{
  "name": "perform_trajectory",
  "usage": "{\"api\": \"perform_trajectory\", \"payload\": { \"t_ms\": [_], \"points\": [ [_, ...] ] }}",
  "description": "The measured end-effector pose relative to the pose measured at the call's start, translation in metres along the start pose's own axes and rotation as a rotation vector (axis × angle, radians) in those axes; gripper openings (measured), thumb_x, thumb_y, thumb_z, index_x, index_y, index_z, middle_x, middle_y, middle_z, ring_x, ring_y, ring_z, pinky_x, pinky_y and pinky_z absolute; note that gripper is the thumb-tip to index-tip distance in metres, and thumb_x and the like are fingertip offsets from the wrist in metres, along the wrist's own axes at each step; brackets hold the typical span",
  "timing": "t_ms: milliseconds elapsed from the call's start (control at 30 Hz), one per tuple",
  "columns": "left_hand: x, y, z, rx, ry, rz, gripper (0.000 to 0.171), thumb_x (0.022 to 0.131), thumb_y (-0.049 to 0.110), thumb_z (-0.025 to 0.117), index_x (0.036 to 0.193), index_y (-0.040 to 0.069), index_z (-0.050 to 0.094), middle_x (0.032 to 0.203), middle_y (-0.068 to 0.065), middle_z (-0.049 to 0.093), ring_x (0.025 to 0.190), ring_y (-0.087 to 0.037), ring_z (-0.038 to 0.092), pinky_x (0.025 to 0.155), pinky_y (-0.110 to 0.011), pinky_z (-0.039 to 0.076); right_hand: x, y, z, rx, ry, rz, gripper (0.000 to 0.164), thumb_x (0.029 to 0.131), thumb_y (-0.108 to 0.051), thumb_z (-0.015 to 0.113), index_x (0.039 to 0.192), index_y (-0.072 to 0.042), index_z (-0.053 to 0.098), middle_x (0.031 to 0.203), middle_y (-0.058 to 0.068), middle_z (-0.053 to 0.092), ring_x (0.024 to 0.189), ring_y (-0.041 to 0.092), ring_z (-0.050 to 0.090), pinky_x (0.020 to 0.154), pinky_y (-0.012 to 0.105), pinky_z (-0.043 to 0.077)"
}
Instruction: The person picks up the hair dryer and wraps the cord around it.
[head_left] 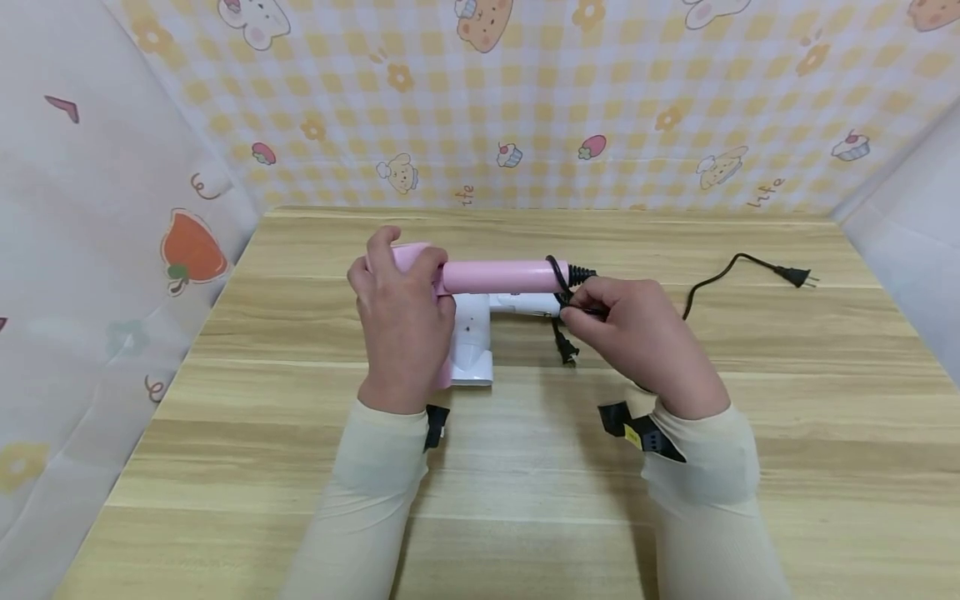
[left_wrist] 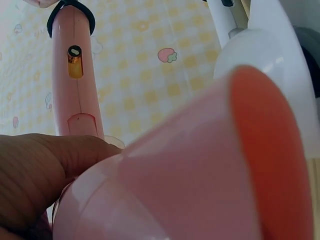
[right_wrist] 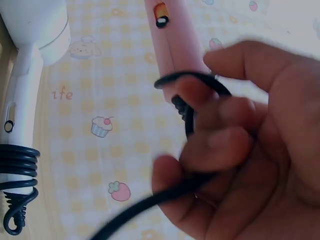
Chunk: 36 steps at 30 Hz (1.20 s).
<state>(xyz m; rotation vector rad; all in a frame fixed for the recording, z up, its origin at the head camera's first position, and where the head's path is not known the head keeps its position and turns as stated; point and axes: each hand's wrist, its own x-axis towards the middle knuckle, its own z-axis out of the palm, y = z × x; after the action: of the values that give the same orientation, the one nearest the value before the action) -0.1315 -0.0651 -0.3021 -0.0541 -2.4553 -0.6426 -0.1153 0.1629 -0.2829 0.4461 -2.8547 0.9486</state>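
A pink hair dryer [head_left: 495,277] is raised above the table, its handle pointing right. My left hand [head_left: 402,321] grips it around the head, the thumb near the top of the handle in the left wrist view. At the handle's end, my right hand [head_left: 637,333] holds the dryer's black cord [right_wrist: 150,202] between curled fingers, and one loop of it goes around the handle. Behind and below lies a white hair dryer [head_left: 471,329]; its own cord [right_wrist: 19,162] is wound in several turns around its handle, as the right wrist view shows.
The pink dryer's cord runs off to the right and ends in a two-pin plug [head_left: 797,277] near the back right of the wooden table [head_left: 555,500]. Another black plug [head_left: 566,348] lies by the white dryer's handle. A patterned cloth [head_left: 525,92] hangs behind the table.
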Motion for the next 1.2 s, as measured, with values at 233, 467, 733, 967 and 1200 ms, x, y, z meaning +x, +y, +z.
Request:
{"api": "perform_trajectory", "payload": {
  "t_ms": [233,467,733,967,1200],
  "points": [
    [0.0,-0.001,0.0,-0.001,0.011,-0.002,0.029,0.069,0.001,0.068,0.093,0.015,0.068,0.128,-0.014,0.038,0.104,-0.045,0.038,0.076,-0.052,0.042,-0.002,0.0,-0.006,0.006,-0.008,-0.147,0.012,0.084,-0.009,0.055,0.085,-0.017,0.063,0.073,-0.005,0.056,0.05,0.01,0.041,0.046,0.025,0.035],
    [0.0,0.0,0.0,0.002,-0.001,0.02,0.028,0.069,0.001,0.067,0.093,0.016,0.069,0.128,-0.014,0.039,0.104,-0.045,0.038,0.076,-0.052,0.042,-0.003,0.001,-0.01,0.0,0.124,-0.225,0.009,0.086,-0.009,0.06,0.083,-0.017,0.064,0.07,-0.008,0.053,0.05,0.008,0.04,0.047,0.023,0.033],
    [0.001,0.0,0.0,-0.005,0.004,0.066,0.027,0.069,0.001,0.066,0.092,0.015,0.069,0.127,-0.015,0.04,0.102,-0.045,0.038,0.078,-0.051,0.04,0.0,0.003,-0.009,0.043,0.264,-0.235,0.009,0.083,-0.009,0.066,0.093,-0.011,0.065,0.076,-0.005,0.053,0.06,0.007,0.043,0.052,0.02,0.034],
    [0.002,-0.001,-0.002,-0.014,0.013,0.115,0.026,0.067,0.002,0.068,0.09,0.014,0.07,0.125,-0.017,0.042,0.102,-0.046,0.039,0.084,-0.05,0.037,0.002,0.006,-0.01,0.006,0.354,-0.158,0.019,0.076,-0.017,0.075,0.09,-0.009,0.065,0.079,0.0,0.055,0.063,0.008,0.047,0.055,0.022,0.035],
    [0.003,-0.001,-0.004,-0.042,0.012,0.148,0.025,0.067,0.003,0.068,0.089,0.014,0.069,0.125,-0.017,0.042,0.105,-0.046,0.038,0.084,-0.051,0.038,0.0,0.007,-0.013,0.063,0.353,-0.127,0.012,0.082,-0.02,0.068,0.09,-0.012,0.066,0.08,-0.006,0.057,0.059,0.006,0.05,0.052,0.02,0.038]
  ]
}}
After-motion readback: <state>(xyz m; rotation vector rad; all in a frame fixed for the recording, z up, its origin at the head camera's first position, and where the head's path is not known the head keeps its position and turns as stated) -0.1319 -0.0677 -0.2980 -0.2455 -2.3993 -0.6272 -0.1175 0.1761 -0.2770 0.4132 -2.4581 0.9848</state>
